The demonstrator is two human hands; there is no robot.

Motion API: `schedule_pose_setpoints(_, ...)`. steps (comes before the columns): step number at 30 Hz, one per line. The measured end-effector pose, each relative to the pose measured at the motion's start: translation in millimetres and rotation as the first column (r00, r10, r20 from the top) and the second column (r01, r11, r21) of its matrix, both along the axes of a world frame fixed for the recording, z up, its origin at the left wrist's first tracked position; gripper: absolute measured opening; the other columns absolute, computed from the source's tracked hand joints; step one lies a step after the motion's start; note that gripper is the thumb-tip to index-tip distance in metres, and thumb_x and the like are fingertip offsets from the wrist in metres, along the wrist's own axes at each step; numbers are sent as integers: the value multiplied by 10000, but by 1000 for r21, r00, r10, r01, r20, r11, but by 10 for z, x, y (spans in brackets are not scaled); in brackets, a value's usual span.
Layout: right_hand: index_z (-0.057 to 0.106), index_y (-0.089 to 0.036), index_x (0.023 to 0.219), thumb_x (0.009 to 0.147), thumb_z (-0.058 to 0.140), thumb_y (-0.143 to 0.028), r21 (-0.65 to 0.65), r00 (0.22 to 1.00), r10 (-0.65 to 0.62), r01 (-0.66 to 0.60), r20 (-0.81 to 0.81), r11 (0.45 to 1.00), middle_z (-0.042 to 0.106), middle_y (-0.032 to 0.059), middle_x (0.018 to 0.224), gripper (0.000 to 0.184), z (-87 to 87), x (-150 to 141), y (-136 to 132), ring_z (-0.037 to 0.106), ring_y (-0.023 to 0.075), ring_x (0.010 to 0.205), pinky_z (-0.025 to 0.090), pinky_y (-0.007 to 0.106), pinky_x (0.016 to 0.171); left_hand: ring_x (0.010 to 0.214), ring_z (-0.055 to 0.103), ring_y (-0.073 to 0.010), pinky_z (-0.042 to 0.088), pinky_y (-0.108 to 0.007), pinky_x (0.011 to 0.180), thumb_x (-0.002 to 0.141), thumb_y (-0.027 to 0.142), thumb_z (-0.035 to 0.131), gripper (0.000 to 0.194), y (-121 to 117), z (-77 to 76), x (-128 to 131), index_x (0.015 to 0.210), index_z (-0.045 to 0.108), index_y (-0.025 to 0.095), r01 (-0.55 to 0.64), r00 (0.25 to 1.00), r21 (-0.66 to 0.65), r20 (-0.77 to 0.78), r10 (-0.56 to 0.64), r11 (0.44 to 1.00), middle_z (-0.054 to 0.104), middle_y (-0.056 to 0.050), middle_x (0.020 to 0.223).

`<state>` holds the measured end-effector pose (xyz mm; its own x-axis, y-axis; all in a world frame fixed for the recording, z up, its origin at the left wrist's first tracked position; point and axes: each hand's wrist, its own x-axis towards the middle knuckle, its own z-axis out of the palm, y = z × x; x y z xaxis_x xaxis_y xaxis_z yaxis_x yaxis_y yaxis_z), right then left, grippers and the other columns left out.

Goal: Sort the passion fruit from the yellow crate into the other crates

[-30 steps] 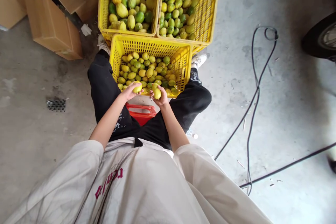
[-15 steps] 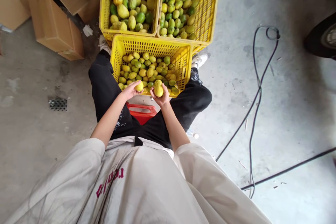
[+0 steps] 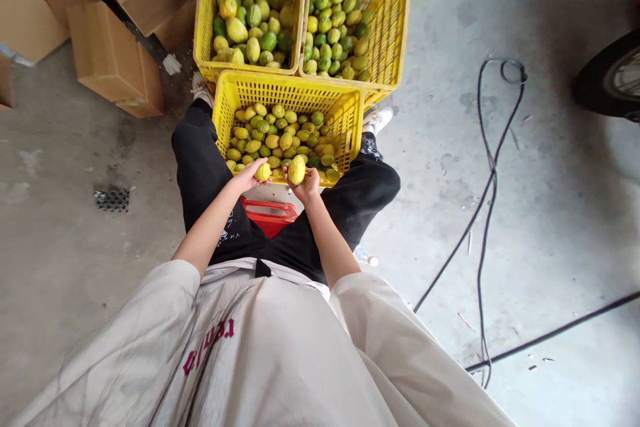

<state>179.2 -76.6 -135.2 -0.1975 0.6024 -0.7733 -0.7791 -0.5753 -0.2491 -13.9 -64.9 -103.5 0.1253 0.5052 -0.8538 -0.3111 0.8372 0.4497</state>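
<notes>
My left hand (image 3: pixel 249 177) is closed round a yellow lemon (image 3: pixel 263 172). Close beside it, my right hand (image 3: pixel 306 185) holds a larger yellow lemon (image 3: pixel 297 170), its long side turned up toward me. Both hands are over the near rim of a yellow slatted crate (image 3: pixel 354 125) between my legs. Inside that crate lie many yellow and green lemons (image 3: pixel 285 141). The fingers under each held fruit are partly hidden.
Two more yellow crates stand beyond: the left crate (image 3: pixel 201 20) holds larger yellow-green fruit, the right crate (image 3: pixel 395 33) more lemons. A red plastic stool (image 3: pixel 270 217) shows below me. Cardboard boxes (image 3: pixel 110 53) are at the left; a black cable (image 3: pixel 493 177) and a wheel (image 3: pixel 613 77) at the right.
The lemon in my right hand has been turned, so its smooth long side now shows instead of its knobbed end. My left hand keeps its lemon. The view has shifted slightly.
</notes>
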Motion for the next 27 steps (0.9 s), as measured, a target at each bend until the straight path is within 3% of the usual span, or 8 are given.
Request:
schedule_pose_setpoints(3, 669, -220, 1097, 957, 570, -396, 35, 1000, 3, -4, 22, 999, 763, 44, 823, 246, -10, -8, -11, 704, 184, 655, 561, 234, 468, 738, 754, -212, 653, -315, 673, 1021, 371, 563, 177, 25, 18, -25, 945, 587, 214, -145, 984, -3, 103, 144, 989, 709, -46, 789)
schedule_pose_setpoints(5, 665, -236, 1069, 973, 627, -369, 64, 999, 14, -16, 36, 998, 739, 6, 792, 168, -19, -14, -18, 643, 140, 579, 468, 181, 409, 809, 773, -230, 681, -353, 740, 1012, 302, 509, 120, 42, 14, -42, 994, 587, 212, -215, 969, -9, 123, 215, 977, 719, -47, 824)
schedule_pose_setpoints(7, 663, -254, 1063, 976, 662, -314, 68, 998, 33, -36, 49, 997, 714, -22, 771, 106, -25, -23, -22, 620, 126, 559, 447, 168, 406, 837, 782, -241, 682, -353, 763, 1012, 265, 488, 142, 57, -4, -48, 1042, 606, 193, -239, 964, -42, 109, 242, 970, 724, -62, 834)
schedule_pose_setpoints(12, 679, -248, 1085, 1016, 627, -264, 35, 993, 48, -52, 107, 998, 749, -13, 819, 88, -7, -64, -31, 730, 144, 678, 543, 179, 488, 765, 780, -223, 647, -290, 715, 1030, 235, 545, 153, 63, -56, -43, 1098, 649, 144, -199, 974, -61, 96, 204, 978, 755, -83, 819)
schedule_pose_setpoints(17, 662, -255, 1133, 1061, 539, -461, 104, 998, 44, -49, 54, 993, 801, 27, 904, 250, 24, -80, -32, 798, 190, 790, 603, 230, 531, 635, 740, -186, 621, -272, 658, 1069, 246, 545, 184, 52, -61, -35, 989, 672, 141, -131, 987, -4, 91, 131, 991, 755, -66, 768)
schedule_pose_setpoints(22, 660, -222, 1126, 1037, 475, -340, 53, 1000, 8, -7, -7, 999, 809, 57, 896, 236, 8, -72, -24, 796, 191, 782, 619, 232, 550, 539, 687, -157, 579, -245, 594, 1080, 294, 589, 263, 31, -57, -45, 877, 654, 141, -50, 998, -16, 35, 51, 999, 707, -54, 686)
schedule_pose_setpoints(27, 679, -248, 1050, 971, 661, -333, 45, 999, -15, 13, 48, 999, 773, 9, 844, 117, -84, -62, -39, 778, 190, 787, 697, 286, 697, 532, 688, -163, 569, -246, 558, 1058, 238, 574, 156, -24, -31, -172, 947, 638, 149, -23, 1000, 42, -5, 24, 999, 709, -42, 680)
